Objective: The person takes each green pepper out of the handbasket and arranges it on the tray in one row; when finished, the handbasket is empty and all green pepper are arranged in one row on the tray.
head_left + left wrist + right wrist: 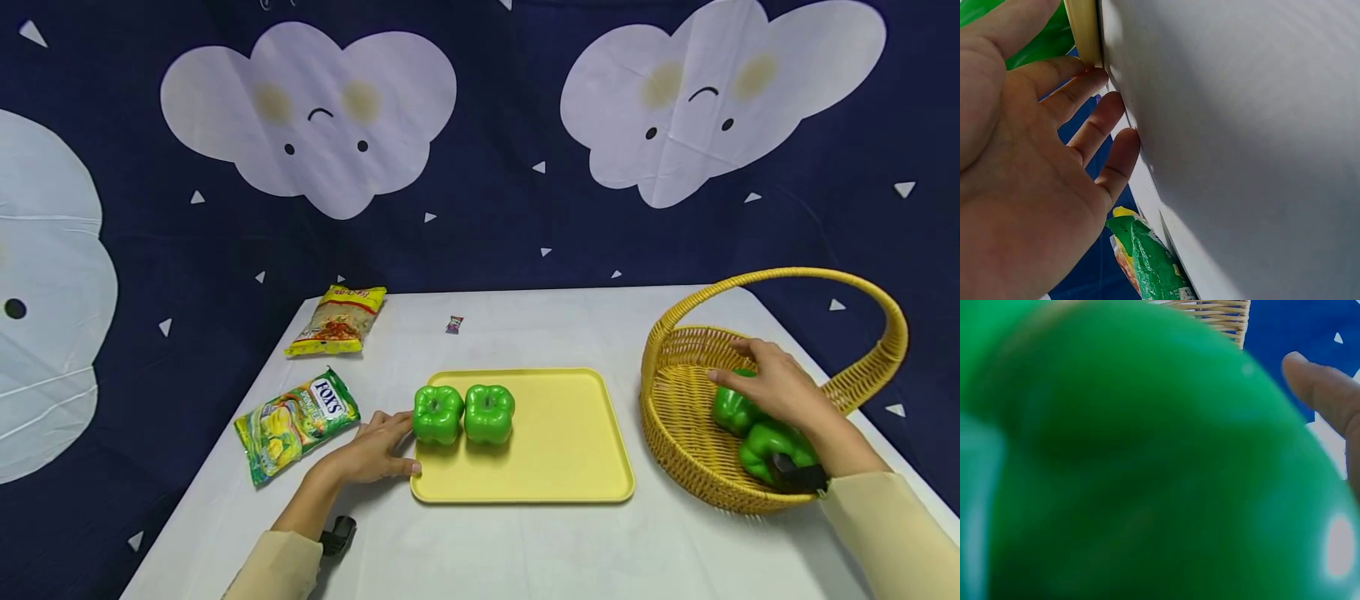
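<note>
Two green bell peppers (438, 414) sit side by side at the left end of a yellow tray (570, 433). My left hand (378, 450) rests at the tray's left edge, its thumb at the rim and its fingers beside the nearer pepper. In the left wrist view its fingers (1094, 128) are loosely extended, holding nothing. My right hand (780, 387) reaches into a wicker basket (686, 387), above a green bell pepper (733, 406), thumb and fingers spread. Another pepper (772, 450) lies under that wrist and fills much of the right wrist view, blurred.
A green FOX'S candy bag (300, 421) lies left of the tray, and a yellow snack packet (337, 321) behind it. One small wrapped sweet (454, 324) is at the back of the white-covered table (525, 550). The basket's tall handle (787, 273) arches over the right side.
</note>
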The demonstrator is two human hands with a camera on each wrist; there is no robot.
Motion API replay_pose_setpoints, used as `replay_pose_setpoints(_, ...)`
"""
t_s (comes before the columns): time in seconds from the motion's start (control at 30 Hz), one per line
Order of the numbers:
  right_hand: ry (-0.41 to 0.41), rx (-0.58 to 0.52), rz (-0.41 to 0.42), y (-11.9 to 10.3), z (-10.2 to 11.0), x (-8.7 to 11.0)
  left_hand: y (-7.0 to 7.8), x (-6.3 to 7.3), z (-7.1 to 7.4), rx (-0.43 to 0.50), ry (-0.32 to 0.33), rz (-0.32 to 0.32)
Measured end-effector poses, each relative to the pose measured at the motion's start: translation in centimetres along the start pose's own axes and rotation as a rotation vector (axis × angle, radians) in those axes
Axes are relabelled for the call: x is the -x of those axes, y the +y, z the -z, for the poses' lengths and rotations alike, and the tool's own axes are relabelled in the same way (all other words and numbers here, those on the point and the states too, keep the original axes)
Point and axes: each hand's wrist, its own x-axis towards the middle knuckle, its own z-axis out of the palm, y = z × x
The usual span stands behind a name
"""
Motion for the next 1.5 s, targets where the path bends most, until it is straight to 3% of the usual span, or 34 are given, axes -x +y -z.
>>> replay_pose_setpoints(0.23, -0.041, 0.013, -0.032, 0.8, -0.1, -0.2, 0.0, 0.0, 0.0, 0.003, -0.003, 0.003)
replay_pose_setpoints(0.73, -0.097, 0.005, 0.035, 0.9, -0.6, -0.3, 0.1, 0.0, 0.0, 0.002, -0.003, 0.007)
replay_pose_setpoints(1.23, -0.113, -0.027, 0.17, -1.1, -1.5, 0.1, 0.0, 0.1, 0.0, 0.008, -0.003, -0.008)
replay_pose_setpoints(1.5, -0.124, -0.03, 0.203, -2.2, -1.9, 0.0, 0.1, 0.1, 0.1, 0.014, -0.002, -0.013)
